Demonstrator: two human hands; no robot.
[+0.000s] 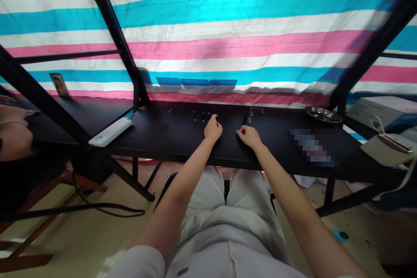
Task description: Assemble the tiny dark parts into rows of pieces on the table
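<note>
My left hand (213, 129) is over the middle of the black table (156, 137), its index finger stretched forward beside several small grey pieces (203, 117) standing in short columns. I make out nothing held in it. To its right, my right hand (250, 136) rests low with its fingers curled together; whatever they hold, if anything, is hidden. Just beyond those fingers lies a slim dark object (245, 119), too dark to name. Close by it is a column of small clear or grey pieces (250, 117). Small pale thin bits (258, 109) lie behind them.
A white power strip (110, 132) lies at left by the black metal frame (112, 21). At right are a round metal dish (323, 114), a blurred flat item (312, 147), a beige pouch (387, 148) and a box (382, 110). Another person's arm (14, 132) shows far left.
</note>
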